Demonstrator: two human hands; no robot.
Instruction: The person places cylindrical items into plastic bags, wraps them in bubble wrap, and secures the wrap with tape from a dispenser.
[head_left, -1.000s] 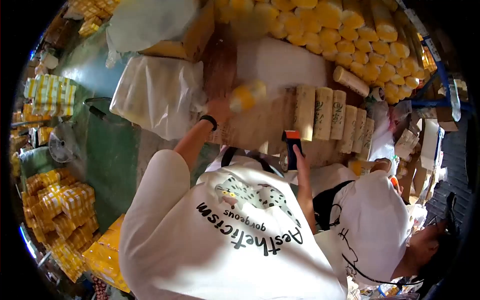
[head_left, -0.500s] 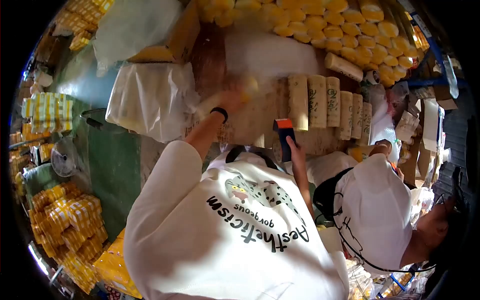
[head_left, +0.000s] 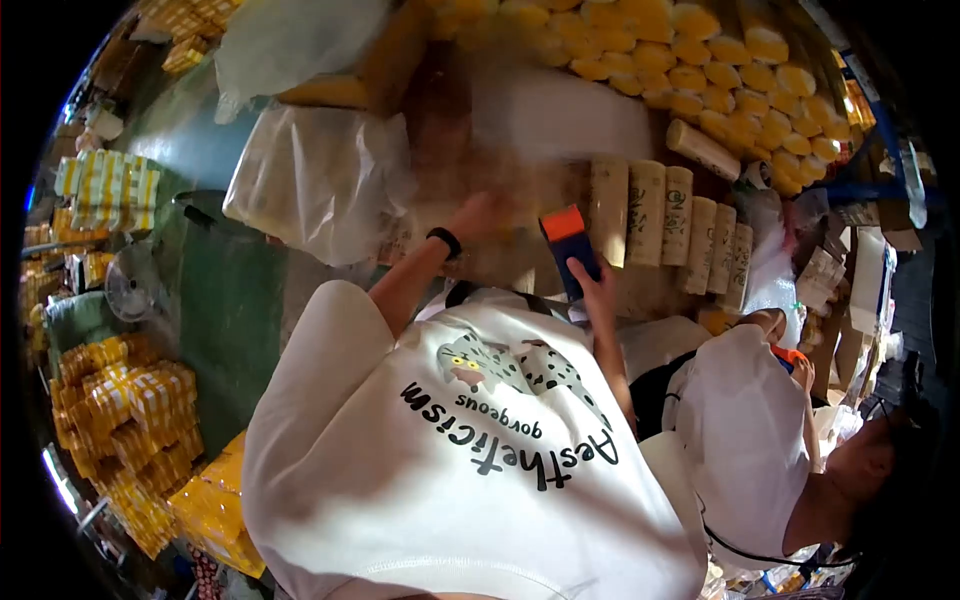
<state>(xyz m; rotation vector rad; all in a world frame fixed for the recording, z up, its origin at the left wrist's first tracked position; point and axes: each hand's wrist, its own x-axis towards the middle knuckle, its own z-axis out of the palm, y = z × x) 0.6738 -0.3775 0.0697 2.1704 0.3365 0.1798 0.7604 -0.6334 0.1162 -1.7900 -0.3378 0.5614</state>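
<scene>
While one hand (head_left: pixel 482 212) is blurring over the worktable (head_left: pixel 435 110), the other (head_left: pixel 595 285) is grasping an orange-ended tool (head_left: pixel 565 250).
At left, translucent plastic (head_left: pixel 310 190) is lying beside the banded left wrist (head_left: pixel 443 240), perhaps for being within easy reach; whether the left hand is grasping anything or staying empty, I cannot tell. Further right, the dark blue tool is sitting just left of the pale printed rolls (head_left: pixel 645 212), its orange end pointing away from the body, and the right fingers are wrapping its lower part, presumably keeping that end unobstructed. The rolls are lining up side by side, likely for saving space. Beyond them, a co-worker (head_left: pixel 745 430) is working close by.
</scene>
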